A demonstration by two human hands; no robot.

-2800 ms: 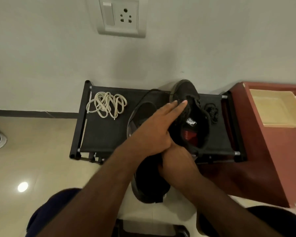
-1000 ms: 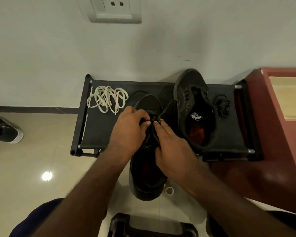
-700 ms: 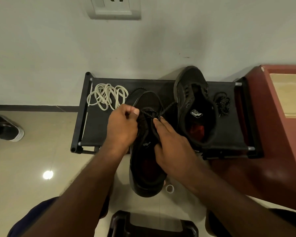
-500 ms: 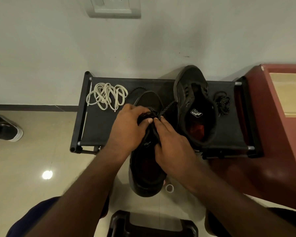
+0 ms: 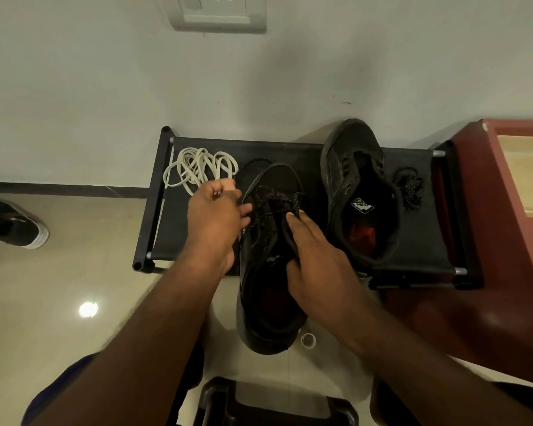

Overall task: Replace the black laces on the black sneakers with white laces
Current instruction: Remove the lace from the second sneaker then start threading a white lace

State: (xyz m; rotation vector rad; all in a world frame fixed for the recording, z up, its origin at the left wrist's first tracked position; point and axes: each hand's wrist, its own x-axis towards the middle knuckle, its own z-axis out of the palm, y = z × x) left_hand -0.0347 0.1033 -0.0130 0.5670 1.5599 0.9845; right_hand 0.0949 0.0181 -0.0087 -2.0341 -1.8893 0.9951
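Observation:
A black sneaker [image 5: 268, 290] lies with its toe on the black rack [image 5: 154, 210] and its heel hanging over the floor. My right hand [image 5: 317, 259] grips its right side, thumb at the upper eyelets. Its speckled black lace [image 5: 274, 199] sits loose across the front eyelets. My left hand [image 5: 216, 219] is at the shoe's left side, fingers curled and pinching the lace there. A second black sneaker [image 5: 360, 186], without a lace, leans on the rack to the right. A bunched black lace [image 5: 410, 187] lies beside it. The white laces [image 5: 197, 169] lie coiled at the rack's left end.
A red-brown cabinet [image 5: 490, 241] stands against the rack's right end. The wall with a socket plate [image 5: 219, 13] is directly behind. Another shoe [image 5: 13, 226] is on the tiled floor at far left. A small white ring [image 5: 308, 339] and a dark stool [image 5: 274, 407] are below the sneaker.
My left hand has drawn away to the left from the eyelets, pulling the lace loose. My right hand keeps its hold on the sneaker, which has stayed in place.

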